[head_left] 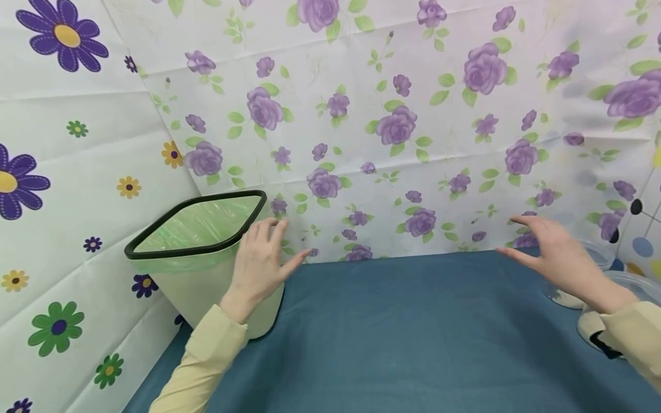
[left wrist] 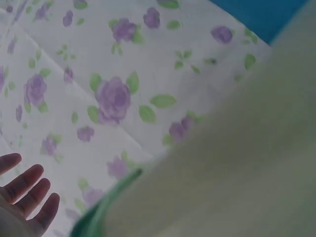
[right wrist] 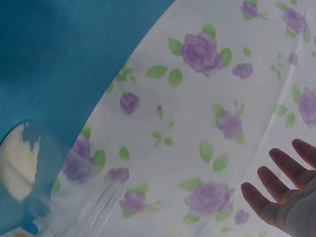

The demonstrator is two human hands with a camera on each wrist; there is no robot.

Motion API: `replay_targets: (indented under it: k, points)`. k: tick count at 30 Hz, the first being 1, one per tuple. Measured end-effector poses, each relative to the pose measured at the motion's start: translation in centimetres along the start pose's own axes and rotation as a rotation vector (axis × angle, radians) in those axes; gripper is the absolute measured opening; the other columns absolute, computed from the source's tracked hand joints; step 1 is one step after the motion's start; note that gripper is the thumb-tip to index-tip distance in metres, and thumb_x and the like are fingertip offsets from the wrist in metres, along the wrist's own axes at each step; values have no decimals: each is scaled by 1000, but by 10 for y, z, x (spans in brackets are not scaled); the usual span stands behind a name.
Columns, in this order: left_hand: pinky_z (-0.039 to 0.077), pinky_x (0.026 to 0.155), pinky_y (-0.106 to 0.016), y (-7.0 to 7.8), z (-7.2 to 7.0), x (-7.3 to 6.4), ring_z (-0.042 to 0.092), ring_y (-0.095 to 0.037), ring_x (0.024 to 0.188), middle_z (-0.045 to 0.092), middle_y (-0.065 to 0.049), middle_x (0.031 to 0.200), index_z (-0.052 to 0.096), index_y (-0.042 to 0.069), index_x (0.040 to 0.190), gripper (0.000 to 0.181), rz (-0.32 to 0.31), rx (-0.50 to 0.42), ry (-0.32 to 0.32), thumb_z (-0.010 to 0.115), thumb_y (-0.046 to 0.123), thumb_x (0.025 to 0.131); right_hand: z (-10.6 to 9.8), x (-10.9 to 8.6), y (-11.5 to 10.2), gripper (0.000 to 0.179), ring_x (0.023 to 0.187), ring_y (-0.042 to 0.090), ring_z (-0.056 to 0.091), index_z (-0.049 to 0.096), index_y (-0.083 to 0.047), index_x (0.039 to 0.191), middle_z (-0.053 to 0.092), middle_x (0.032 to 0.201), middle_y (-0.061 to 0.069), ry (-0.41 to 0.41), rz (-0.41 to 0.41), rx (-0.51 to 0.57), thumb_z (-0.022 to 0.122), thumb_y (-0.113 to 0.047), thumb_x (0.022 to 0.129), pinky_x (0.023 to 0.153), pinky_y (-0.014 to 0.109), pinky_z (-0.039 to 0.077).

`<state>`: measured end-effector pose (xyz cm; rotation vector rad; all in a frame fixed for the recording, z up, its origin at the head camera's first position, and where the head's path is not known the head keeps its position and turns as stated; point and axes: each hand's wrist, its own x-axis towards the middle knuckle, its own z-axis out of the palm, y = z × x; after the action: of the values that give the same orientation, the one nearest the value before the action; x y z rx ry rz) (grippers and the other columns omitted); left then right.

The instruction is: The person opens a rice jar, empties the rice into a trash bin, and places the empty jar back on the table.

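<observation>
My left hand (head_left: 260, 261) is held up in front of the right side of a pale trash bin (head_left: 201, 281), fingers spread and nothing in them. The bin has a black rim (head_left: 178, 250) and a light green liner bag (head_left: 206, 223). In the left wrist view, the fingers of the left hand (left wrist: 24, 197) show beside the bin's blurred wall (left wrist: 237, 163). At the far right, my right hand (head_left: 565, 261) hovers with thumb and fingers apart, holding nothing. Beneath and behind it stand clear plastic containers (head_left: 632, 281) with pale contents, partly hidden by the hand and sleeve.
A blue cloth (head_left: 413, 332) covers the table between the hands. White sheeting with purple roses (head_left: 397, 126) rises along the back edge, and a daisy-patterned sheet (head_left: 77, 229) closes off the left side. A dotted sheet (head_left: 642, 246) stands at the right.
</observation>
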<state>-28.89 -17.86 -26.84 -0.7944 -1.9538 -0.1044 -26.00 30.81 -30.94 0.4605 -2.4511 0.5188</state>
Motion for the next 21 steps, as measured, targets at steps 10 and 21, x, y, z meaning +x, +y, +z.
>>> replay_targets:
  k: [10,21]
  points:
    - [37,70,-55,-41,-43,-14,46,-42,93,49,-24,102,53,-4,110,66,-86,79,76,40,57,88,-17,-16,31,65,98,50,38,44,13,121,43,113,33,71,16,-119,73,-25,76,78,62,30]
    - [36,71,-57,-69,-64,-24,47,-43,91,50,-25,99,54,-4,110,66,-165,103,81,38,57,88,-9,-42,110,84,100,54,34,38,12,128,40,116,36,80,135,-210,73,-40,72,87,64,21]
